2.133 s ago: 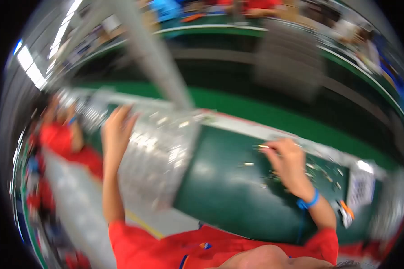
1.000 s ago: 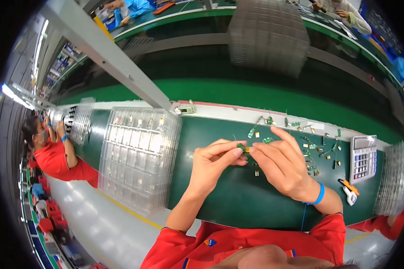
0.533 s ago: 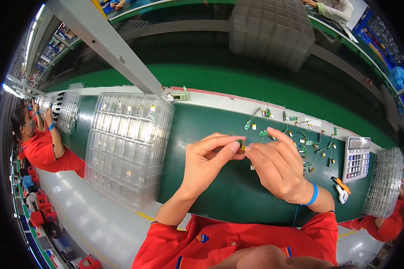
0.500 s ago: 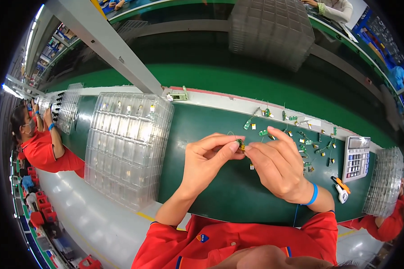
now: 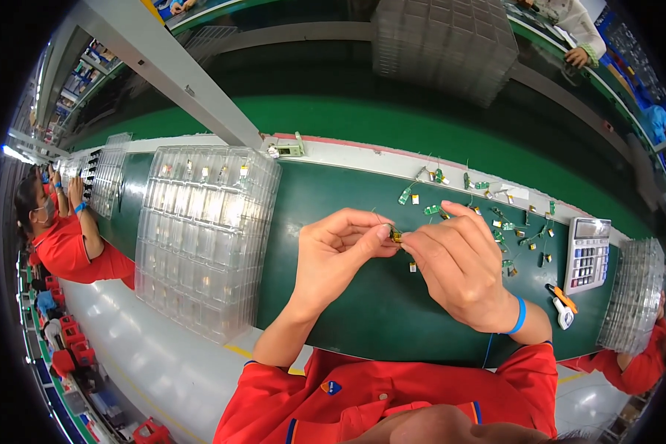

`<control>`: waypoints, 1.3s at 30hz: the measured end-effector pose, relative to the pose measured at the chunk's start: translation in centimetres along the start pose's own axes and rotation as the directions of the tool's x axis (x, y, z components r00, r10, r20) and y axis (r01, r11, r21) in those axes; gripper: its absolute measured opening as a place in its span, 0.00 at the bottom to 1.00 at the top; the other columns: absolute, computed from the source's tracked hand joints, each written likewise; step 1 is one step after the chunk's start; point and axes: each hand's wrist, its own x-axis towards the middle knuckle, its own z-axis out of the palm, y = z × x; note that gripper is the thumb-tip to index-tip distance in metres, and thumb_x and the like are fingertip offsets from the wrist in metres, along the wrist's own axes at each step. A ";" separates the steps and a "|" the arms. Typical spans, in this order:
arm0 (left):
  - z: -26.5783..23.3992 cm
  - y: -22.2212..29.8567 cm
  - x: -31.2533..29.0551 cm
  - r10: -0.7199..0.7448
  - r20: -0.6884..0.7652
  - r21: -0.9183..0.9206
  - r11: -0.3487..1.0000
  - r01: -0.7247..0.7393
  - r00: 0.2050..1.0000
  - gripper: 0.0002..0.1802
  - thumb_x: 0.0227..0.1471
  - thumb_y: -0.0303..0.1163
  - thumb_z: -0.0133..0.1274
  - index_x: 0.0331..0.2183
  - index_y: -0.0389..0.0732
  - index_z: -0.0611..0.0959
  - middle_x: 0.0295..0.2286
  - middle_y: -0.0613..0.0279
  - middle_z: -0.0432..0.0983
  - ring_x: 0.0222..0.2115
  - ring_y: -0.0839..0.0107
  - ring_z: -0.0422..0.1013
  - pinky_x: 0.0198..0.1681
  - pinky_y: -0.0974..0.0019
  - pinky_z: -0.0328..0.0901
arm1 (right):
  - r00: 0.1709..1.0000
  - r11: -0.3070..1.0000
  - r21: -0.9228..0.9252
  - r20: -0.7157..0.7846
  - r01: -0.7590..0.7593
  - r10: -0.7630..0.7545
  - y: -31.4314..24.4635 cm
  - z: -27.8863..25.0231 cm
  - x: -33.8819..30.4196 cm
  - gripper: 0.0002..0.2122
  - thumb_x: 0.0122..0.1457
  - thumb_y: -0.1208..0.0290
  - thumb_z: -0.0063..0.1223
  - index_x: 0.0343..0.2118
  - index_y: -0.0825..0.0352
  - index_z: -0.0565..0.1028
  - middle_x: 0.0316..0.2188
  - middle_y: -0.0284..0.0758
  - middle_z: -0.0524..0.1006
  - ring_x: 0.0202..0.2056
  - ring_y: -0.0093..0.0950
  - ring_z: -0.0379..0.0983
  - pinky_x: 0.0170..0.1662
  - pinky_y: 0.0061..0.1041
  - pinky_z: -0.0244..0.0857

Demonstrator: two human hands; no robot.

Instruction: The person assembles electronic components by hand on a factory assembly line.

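Over the green worktop, both hands meet on a small green circuit board (image 5: 394, 234) with a yellow-taped part and thin wires. My left hand (image 5: 338, 251) pinches it between thumb and fingers from the left. From the right, my right hand (image 5: 462, 270) pinches its other side with thumb and fingertips; a blue band (image 5: 519, 317) circles that wrist. The fingers hide much of the board. Several similar boards (image 5: 431, 210) with wires and small silver-and-yellow parts lie scattered behind and right of my right hand. One loose small part (image 5: 413, 267) lies just beneath it.
A tall stack of clear plastic trays (image 5: 200, 244) stands left; another stack (image 5: 634, 296) is at far right. A calculator (image 5: 588, 255), an orange-handled cutter (image 5: 564, 298) and a white tool (image 5: 563, 314) lie right. A grey post (image 5: 177, 74) rises behind. Co-worker in red (image 5: 81, 244) sits left.
Both hands keep their pinch on the small board, which has turned slightly between the fingers. The view has shifted a little. Across the line, another person's arm has moved.
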 end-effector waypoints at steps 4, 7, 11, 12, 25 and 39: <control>0.2 -0.4 -0.2 0.041 -0.012 0.033 0.999 -0.040 0.999 0.05 0.52 0.19 0.53 0.33 0.29 0.79 0.31 0.52 0.78 0.31 0.69 0.76 0.35 0.66 0.76 | 0.989 0.964 0.221 0.013 -0.148 0.149 -0.3 0.0 0.3 0.07 0.44 0.81 0.62 0.28 0.68 0.76 0.24 0.34 0.76 0.27 0.30 0.71 0.35 0.30 0.68; 0.2 -0.4 -0.4 0.070 -0.003 0.036 0.997 -0.070 0.998 0.05 0.53 0.21 0.53 0.34 0.29 0.79 0.32 0.55 0.78 0.32 0.70 0.77 0.38 0.67 0.75 | 0.946 0.865 0.382 0.118 -0.325 0.303 -0.1 -0.3 0.6 0.05 0.47 0.80 0.61 0.27 0.69 0.76 0.24 0.35 0.76 0.26 0.29 0.70 0.31 0.25 0.65; 0.5 -0.4 -0.3 0.113 -0.037 0.006 0.994 -0.113 0.993 0.05 0.53 0.20 0.53 0.34 0.29 0.79 0.33 0.52 0.78 0.31 0.68 0.76 0.36 0.66 0.76 | 0.915 0.792 0.463 0.129 -0.397 0.383 0.2 0.7 0.1 0.04 0.50 0.79 0.60 0.27 0.70 0.75 0.25 0.35 0.76 0.25 0.25 0.69 0.30 0.22 0.63; 0.6 -0.2 -0.3 0.115 -0.037 0.004 0.993 -0.114 0.993 0.06 0.53 0.21 0.53 0.34 0.29 0.80 0.33 0.52 0.78 0.32 0.67 0.76 0.37 0.65 0.75 | 0.883 0.722 0.520 0.163 -0.456 0.441 0.1 0.8 0.0 0.04 0.51 0.79 0.59 0.28 0.70 0.75 0.26 0.34 0.75 0.27 0.23 0.69 0.31 0.21 0.63; 0.1 -0.6 -0.2 0.222 -0.001 0.102 0.970 -0.221 0.975 0.07 0.51 0.20 0.55 0.36 0.33 0.83 0.36 0.56 0.77 0.36 0.72 0.74 0.39 0.72 0.69 | 0.763 0.357 0.740 0.317 -0.571 0.563 -0.2 1.7 -0.3 0.05 0.58 0.77 0.54 0.33 0.72 0.72 0.31 0.32 0.73 0.34 0.18 0.68 0.40 0.19 0.64; 0.2 -1.0 -0.2 0.300 -0.013 -0.067 0.952 -0.300 0.954 0.09 0.48 0.17 0.58 0.35 0.32 0.79 0.32 0.54 0.77 0.34 0.69 0.75 0.37 0.68 0.71 | 0.934 0.792 0.531 -0.004 -0.302 0.358 -0.5 1.7 -0.3 0.09 0.49 0.80 0.61 0.34 0.70 0.74 0.29 0.36 0.76 0.30 0.25 0.70 0.34 0.22 0.64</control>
